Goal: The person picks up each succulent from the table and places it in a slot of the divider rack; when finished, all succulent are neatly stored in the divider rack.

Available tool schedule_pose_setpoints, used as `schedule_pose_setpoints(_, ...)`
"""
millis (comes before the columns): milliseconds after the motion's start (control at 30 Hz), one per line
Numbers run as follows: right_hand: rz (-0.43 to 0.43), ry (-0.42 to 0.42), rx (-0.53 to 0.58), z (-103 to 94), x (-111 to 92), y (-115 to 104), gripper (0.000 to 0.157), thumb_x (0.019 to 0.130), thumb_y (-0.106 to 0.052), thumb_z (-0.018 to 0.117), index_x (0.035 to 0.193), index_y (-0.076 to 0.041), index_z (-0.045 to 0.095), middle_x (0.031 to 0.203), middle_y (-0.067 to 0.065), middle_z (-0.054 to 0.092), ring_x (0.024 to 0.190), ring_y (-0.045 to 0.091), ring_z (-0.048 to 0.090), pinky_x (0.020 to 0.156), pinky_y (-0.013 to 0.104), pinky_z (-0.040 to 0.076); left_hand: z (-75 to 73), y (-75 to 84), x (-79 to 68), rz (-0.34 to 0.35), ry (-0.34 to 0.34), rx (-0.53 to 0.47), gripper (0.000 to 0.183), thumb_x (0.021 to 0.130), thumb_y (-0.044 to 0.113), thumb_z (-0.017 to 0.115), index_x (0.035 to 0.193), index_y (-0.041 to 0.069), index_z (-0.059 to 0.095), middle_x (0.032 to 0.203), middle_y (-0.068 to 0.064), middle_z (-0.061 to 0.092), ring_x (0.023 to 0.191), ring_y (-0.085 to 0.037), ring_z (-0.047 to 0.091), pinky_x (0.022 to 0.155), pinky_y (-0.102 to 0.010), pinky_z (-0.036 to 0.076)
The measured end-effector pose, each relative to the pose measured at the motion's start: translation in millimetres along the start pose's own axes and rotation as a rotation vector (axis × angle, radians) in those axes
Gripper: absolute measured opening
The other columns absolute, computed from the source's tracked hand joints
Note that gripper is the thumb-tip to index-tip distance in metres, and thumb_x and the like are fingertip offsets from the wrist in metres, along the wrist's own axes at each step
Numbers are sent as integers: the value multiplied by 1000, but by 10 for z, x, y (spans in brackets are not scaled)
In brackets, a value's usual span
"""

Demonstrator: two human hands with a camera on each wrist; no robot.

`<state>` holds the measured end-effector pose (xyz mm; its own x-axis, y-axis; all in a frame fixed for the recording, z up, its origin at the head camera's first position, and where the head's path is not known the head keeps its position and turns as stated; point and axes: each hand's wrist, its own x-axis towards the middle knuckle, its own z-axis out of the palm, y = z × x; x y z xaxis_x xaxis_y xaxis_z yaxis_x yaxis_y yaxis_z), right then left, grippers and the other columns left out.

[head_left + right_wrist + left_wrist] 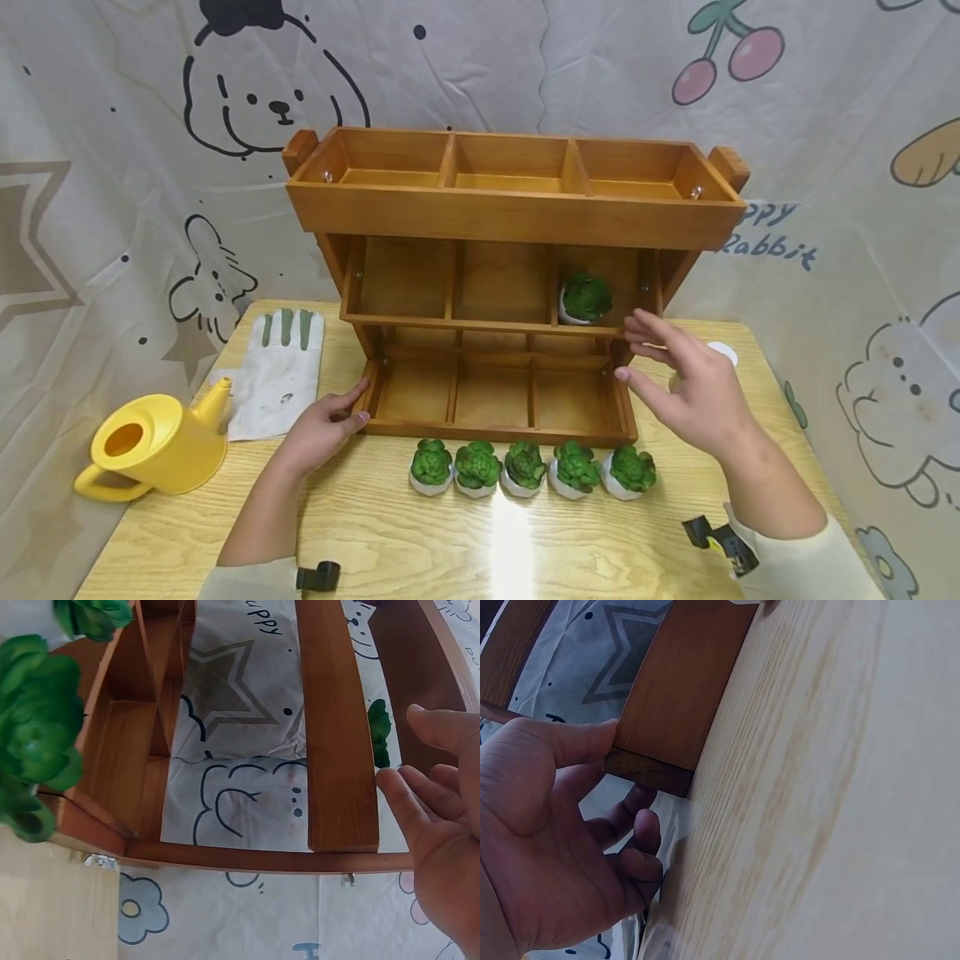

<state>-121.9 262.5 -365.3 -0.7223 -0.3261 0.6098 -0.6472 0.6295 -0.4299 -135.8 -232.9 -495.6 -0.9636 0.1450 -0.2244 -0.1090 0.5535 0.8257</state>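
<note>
A three-tier wooden shelf (517, 218) with divided compartments stands upright on the table. At its lower left corner my left hand (324, 432) holds the end of the bottom tier (682, 682), thumb on the front board and fingers bent around the end. My right hand (693, 385) hovers by the right end of the middle tier, fingers extended and holding nothing. Just left of it, a green succulent in a white pot (587, 298) sits in that tier's right compartment. Several similar potted succulents (524, 468) line up in front of the shelf; some leaves (37, 712) show in the right wrist view.
A yellow watering can (161, 446) stands at the table's left. Beside it lies a white and green glove (281, 375). A small white round object (723, 353) is behind my right hand. Patterned cloth (847, 250) hangs around the back and sides.
</note>
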Motion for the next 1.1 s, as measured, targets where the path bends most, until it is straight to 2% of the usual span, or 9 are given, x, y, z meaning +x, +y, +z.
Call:
schedule_pose_setpoints(233, -16, 38, 58, 49, -124, 46, 79, 70, 12, 89, 143, 2, 58, 130, 17, 69, 112, 16, 70, 94, 15, 49, 4, -15, 6, 4, 1, 3, 61, 104, 25, 64, 160, 18, 40, 151, -26, 48, 140, -44, 42, 110, -59, 39)
schedule_pose_setpoints(467, 5, 1, 101, 68, -245, 97, 75, 74, 14, 85, 143, 3, 58, 131, 17, 68, 112, 20, 70, 95, 19, 51, 1, -17, 7, 11, 4, 1, 62, 104, 25, 64, 160, 18, 40, 147, -26, 50, 137, -42, 44, 108, -58, 40)
schedule_pose_setpoints(667, 25, -15, 62, 89, -354, 120, 73, 76, 8, 85, 144, 0, 59, 131, 12, 69, 107, 26, 71, 98, 17, 49, 2, -16, 7, 10, -1, 2, 62, 104, 25, 64, 161, 18, 40, 150, -26, 48, 139, -43, 42, 110, -59, 39)
schedule_pose_setpoints(933, 67, -85, -15, 110, -511, 130, 76, 76, 0, 89, 145, -4, 58, 126, 9, 72, 101, 21, 71, 96, 13, 47, 2, -18, 6, 8, 3, 9, 62, 104, 27, 64, 161, 18, 40, 149, -26, 49, 138, -42, 44, 110, -58, 39)
schedule_pose_setpoints(1033, 84, -139, -34, 117, -564, 127, 78, 78, -5, 90, 148, -7, 55, 126, 6, 73, 99, 19, 72, 95, 17, 49, 4, -21, 8, 10, 0, 13, 62, 104, 28, 63, 161, 18, 39, 149, -26, 48, 137, -42, 44, 109, -58, 39)
schedule_pose_setpoints(1100, 98, -178, -43, 127, -602, 127, 80, 79, -9, 90, 150, -8, 53, 128, 4, 72, 100, 20, 72, 94, 23, 52, 5, -19, 9, 8, 2, 11, 62, 104, 28, 64, 161, 18, 39, 149, -26, 49, 136, -42, 45, 109, -58, 40)
